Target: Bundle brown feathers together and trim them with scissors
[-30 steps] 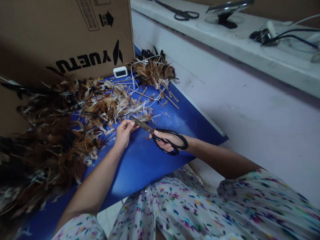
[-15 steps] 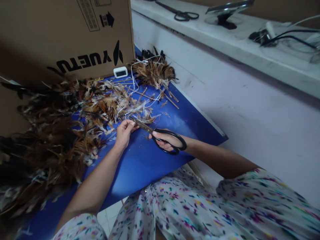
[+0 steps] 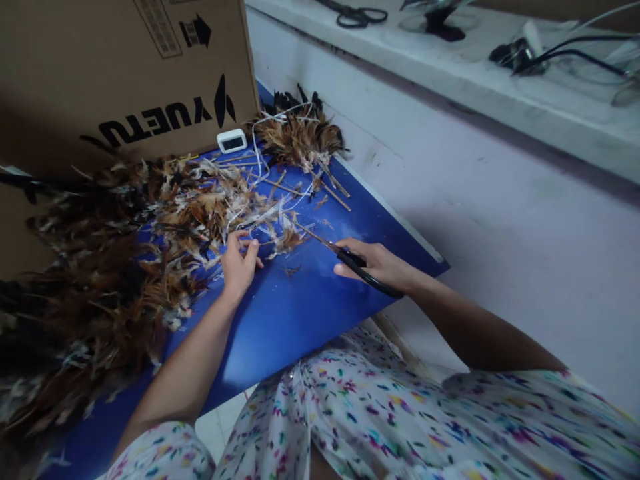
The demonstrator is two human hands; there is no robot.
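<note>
Scissors (image 3: 373, 279), 1 pr.: R hand (image 3: 383, 262) gripping them, pointing twd feather tuft (image 3: 291, 239) on table (image 3: 280, 320). L hand (image 3: 240, 263): fingers half-curling nr. tuft; can't tell if grasping anything. Approx. status: 1 feather bunch (image 3: 300, 139) lying gathered; many loose feathers (image 3: 205, 208) apparently remaining ungathered.

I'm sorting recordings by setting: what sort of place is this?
Probably a handicraft work area, though home or workshop is unclear: brown feathers heaped on a blue tabletop, thin sticks lying there too, and scissors in the right hand.
</note>
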